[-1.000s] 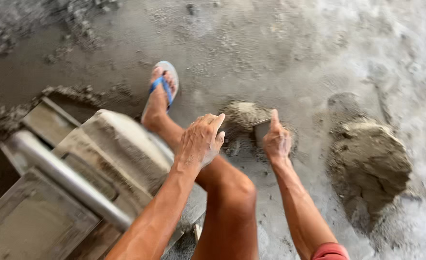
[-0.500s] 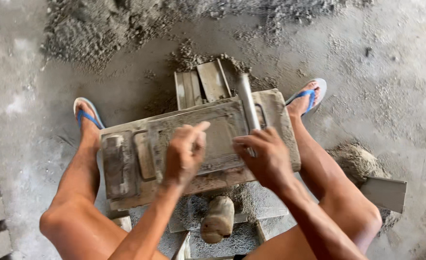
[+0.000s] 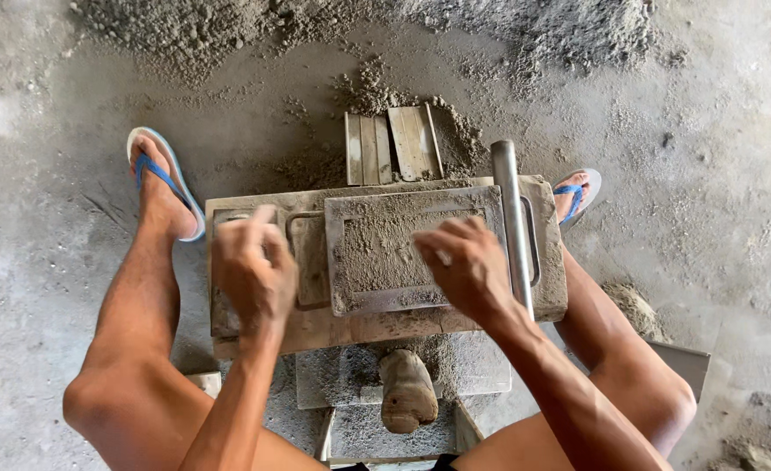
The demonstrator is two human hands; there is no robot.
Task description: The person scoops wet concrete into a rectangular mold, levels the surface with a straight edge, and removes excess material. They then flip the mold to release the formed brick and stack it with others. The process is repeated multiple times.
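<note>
Gray, dusty ground [image 3: 45, 349] fills the view, with a big heap of loose gray sand [image 3: 359, 26] at 12 o'clock. At the middle sits a block mold [image 3: 385, 253], a flat box of wood and metal. Its shallow tray [image 3: 385, 249] is filled with damp gray mix. A round metal pipe [image 3: 512, 222] lies along the mold's side at 3 o'clock, pointing toward 12. Some short wooden boards [image 3: 394, 144] lie just past the mold at 12 o'clock, half in the sand.

The left hand [image 3: 253, 275] is over the mold's end at 9 o'clock. Its fingers are curled in loosely and it grips nothing that shows. It looks a bit blurry. The right hand [image 3: 464, 262] is over the tray near 3 o'clock, just beside the pipe. Its fingers are bent down toward the mix; I cannot tell if it touches the mix or holds any.

A worn wooden handle [image 3: 407, 391] sticks out under the mold at 6 o'clock. The left foot wears a blue flip-flop [image 3: 163, 179] at 10 o'clock. The right foot wears another flip-flop [image 3: 576, 192] at 2 o'clock, partly behind the mold. A small lump of gray mix [image 3: 634, 305] lies on the ground at 4 o'clock.
</note>
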